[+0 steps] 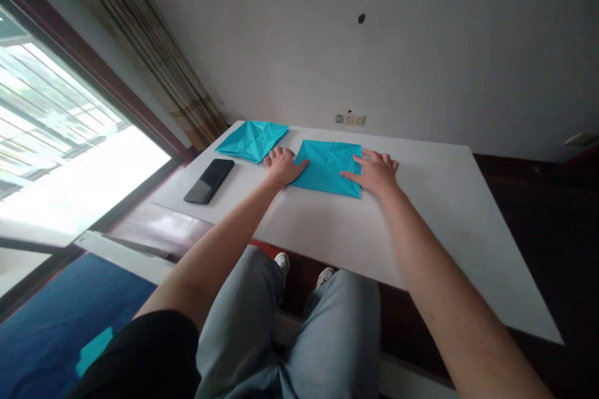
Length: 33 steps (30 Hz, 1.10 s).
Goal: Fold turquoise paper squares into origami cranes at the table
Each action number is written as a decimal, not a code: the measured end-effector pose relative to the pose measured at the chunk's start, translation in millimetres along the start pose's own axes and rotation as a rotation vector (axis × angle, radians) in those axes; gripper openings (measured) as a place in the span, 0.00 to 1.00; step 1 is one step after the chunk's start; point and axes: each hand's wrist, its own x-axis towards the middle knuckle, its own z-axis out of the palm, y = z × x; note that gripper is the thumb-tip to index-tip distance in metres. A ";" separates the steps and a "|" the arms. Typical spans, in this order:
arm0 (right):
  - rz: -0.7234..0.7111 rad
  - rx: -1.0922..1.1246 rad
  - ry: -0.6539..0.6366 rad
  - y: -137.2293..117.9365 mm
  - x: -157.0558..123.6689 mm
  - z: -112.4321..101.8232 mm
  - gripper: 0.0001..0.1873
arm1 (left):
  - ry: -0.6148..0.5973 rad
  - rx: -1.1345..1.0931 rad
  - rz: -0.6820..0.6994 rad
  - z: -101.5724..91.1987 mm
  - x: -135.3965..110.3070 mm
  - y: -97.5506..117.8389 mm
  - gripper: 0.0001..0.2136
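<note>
A creased turquoise sheet of paper lies flat on the white table before me. At its left edge rests my left hand, thumb on the paper and the other fingers bent beside it on the table side. My right hand lies over the right edge, with fingers spread and two of them reaching onto the paper. Neither hand lifts the sheet. Just left of my left hand is a second creased turquoise paper, close to its fingers.
A black phone lies on the table's left side. Beyond the table stands a grey wall with sockets. A curtain and a bright window are at left. Below them, a turquoise piece lies on blue cloth.
</note>
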 end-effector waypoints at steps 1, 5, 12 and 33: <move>-0.005 -0.007 -0.001 0.2 -0.4 0.0 0.50 | -0.016 -0.017 -0.031 -1.3 3.5 1.7 0.37; -0.018 -0.028 -0.017 0.9 -1.0 -1.8 0.51 | -0.104 -0.067 -0.019 -8.6 20.0 11.9 0.27; -0.004 -0.051 -0.090 -1.7 -2.0 -8.0 0.50 | -0.072 -0.127 0.018 -30.9 25.0 8.1 0.26; 0.060 -0.061 0.014 4.1 -2.8 2.2 0.44 | 0.017 -0.071 -0.171 -115.0 144.4 -199.8 0.27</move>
